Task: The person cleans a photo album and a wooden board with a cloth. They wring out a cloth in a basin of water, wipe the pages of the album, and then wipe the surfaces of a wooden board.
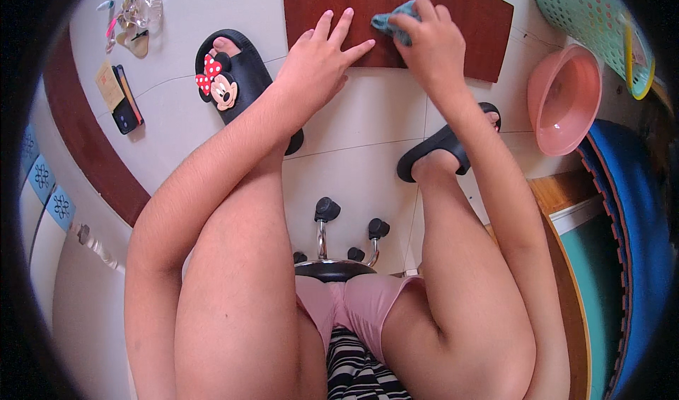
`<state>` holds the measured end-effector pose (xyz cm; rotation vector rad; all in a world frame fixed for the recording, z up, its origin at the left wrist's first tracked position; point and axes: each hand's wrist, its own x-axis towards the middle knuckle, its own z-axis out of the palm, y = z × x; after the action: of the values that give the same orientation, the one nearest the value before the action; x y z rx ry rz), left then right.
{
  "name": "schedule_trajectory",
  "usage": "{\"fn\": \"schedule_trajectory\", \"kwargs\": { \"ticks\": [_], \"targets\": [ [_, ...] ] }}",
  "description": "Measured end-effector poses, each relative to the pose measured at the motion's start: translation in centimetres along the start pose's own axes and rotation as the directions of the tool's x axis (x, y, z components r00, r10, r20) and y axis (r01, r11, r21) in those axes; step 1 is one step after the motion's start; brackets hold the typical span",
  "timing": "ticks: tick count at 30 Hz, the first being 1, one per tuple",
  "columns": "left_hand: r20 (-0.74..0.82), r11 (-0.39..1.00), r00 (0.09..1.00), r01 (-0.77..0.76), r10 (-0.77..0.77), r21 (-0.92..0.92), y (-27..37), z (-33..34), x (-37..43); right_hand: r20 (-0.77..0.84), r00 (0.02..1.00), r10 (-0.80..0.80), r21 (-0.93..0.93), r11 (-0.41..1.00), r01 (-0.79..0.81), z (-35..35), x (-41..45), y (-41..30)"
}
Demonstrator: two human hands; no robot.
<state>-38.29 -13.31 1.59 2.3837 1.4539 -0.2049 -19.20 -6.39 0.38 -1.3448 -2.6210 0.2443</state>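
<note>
A dark red-brown wooden panel (472, 23), perhaps a drawer front, lies before me with a slim pale strip near its far side. My left hand (321, 60) rests at its near edge with the fingers spread and nothing in them. Bunched in the fingers of my right hand (432, 42) is a blue-grey cloth (395, 22), which touches the panel's surface. Part of the cloth is hidden behind those fingers. The panel's far edge runs out of the picture at the top.
Black slippers (252, 76) are on my feet at either side. To the right stand a pink plastic basin (565, 100), a green perforated basket (589, 23) and blue foam mats (636, 214). A dark phone (124, 113) and small trinkets (135, 20) lie on the left floor. Chair casters (326, 209) are below me.
</note>
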Motion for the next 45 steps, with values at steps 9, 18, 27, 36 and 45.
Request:
{"fn": "schedule_trajectory", "kwargs": {
  "ticks": [9, 18, 27, 36, 45],
  "targets": [
    [0.173, 0.978, 0.984, 0.0, -0.037, 0.208, 0.6, -0.9, 0.9, 0.138, 0.99, -0.026, 0.005, 1.0, 0.026, -1.0, -2.5, -1.3],
    [0.237, 0.976, 0.97, 0.005, -0.058, 0.218, 0.9, -1.3, 1.0, -0.028, 1.0, -0.012, 0.018, 1.0, 0.012, 0.6, -1.1, -0.9],
    [0.238, 0.978, 0.97, 0.005, -0.056, 0.209, 0.9, -1.4, 1.3, -0.097, 0.989, 0.11, 0.078, 0.992, -0.102, -0.1, 3.6, -0.5],
    [0.202, 0.981, 0.977, 0.029, -0.069, 0.192, 0.9, -1.2, 0.9, 0.06, 0.997, 0.043, -0.004, 0.999, -0.043, -0.1, -1.5, -1.3],
    [0.206, 0.98, 0.976, 0.023, -0.065, 0.198, 0.9, -1.3, 0.9, 0.071, 0.994, 0.087, 0.062, 0.994, -0.091, -0.4, -2.9, -1.8]
  ]
}}
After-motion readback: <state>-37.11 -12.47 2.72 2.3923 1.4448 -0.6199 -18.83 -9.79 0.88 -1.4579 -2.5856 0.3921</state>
